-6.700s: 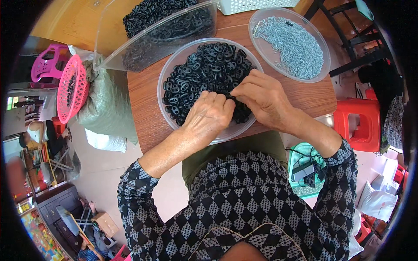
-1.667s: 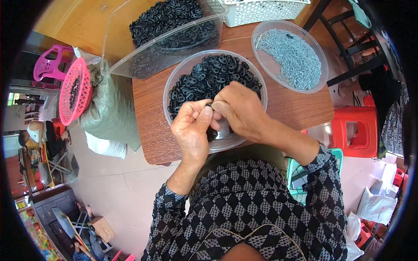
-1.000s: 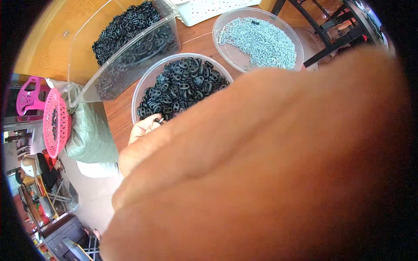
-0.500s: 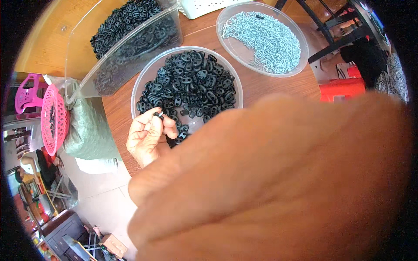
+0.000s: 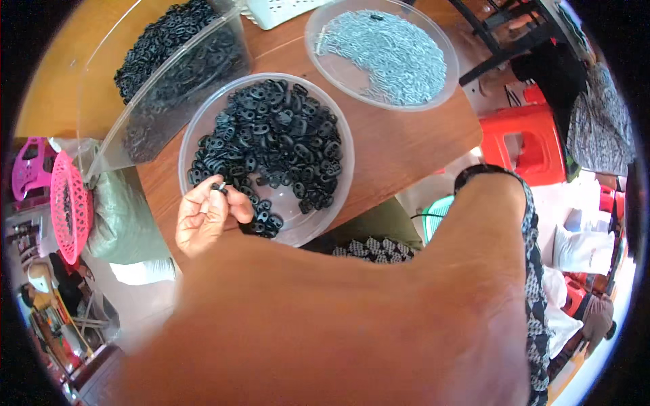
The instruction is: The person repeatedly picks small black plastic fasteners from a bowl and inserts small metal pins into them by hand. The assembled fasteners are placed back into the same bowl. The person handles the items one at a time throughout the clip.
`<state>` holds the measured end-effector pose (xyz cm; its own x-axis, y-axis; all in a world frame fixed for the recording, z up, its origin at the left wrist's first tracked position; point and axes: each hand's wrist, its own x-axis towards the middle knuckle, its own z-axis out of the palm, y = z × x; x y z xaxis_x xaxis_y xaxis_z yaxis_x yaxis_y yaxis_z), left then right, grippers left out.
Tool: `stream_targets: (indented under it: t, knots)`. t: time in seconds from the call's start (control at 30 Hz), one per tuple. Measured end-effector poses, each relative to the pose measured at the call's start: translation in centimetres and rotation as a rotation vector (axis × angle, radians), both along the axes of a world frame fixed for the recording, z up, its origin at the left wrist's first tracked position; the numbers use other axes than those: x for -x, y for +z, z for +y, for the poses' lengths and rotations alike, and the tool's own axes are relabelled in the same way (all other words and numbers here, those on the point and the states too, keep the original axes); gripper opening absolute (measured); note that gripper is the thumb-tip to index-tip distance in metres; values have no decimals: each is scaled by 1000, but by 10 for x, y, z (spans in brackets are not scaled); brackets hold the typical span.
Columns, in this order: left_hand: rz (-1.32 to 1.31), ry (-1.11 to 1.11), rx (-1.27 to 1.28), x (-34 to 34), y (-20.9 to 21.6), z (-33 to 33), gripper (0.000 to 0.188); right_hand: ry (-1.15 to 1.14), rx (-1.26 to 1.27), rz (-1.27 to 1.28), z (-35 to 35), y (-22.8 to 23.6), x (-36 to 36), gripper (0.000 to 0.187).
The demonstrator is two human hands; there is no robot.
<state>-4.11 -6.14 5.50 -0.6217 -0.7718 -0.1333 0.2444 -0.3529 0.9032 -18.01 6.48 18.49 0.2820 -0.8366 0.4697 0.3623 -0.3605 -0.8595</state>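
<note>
My left hand point(image 5: 198, 220) is closed in a pinch over the near left rim of a round clear tub point(image 5: 308, 227). Between thumb and fingers is a small black cord lock point(image 5: 218, 187), with a short silvery piece at its end. The tub holds a heap of black two-holed cord locks point(image 5: 271, 128); a bare patch of its bottom shows at the near side. My right hand point(image 5: 325, 325) is a large blur very close to the view, covering the lower middle. Its fingers cannot be made out.
A round shallow tub point(image 5: 352, 71) of small silvery spring-like pieces point(image 5: 389, 54) stands far right on the wooden table point(image 5: 399, 139). Far left is a clear rectangular bin point(image 5: 115, 152) of black pieces. Beyond the table are a pink basket point(image 5: 71, 210) and red stool point(image 5: 528, 145).
The view has shifted, so the table things sit further left. My blurred right hand has dropped lower, showing the patterned sleeve and red stool. The left hand keeps its pinch.
</note>
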Motion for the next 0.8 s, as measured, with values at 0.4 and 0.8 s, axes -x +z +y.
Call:
stream_targets:
  t: [0.4, 0.8]
  knots:
    - [11, 61, 57, -1, 9, 1, 14, -742, -272, 541, -3, -85, 42, 11]
    - [-14, 11, 52, -2, 14, 9, 14, -611, 201, 1356, -13, -124, 22, 12]
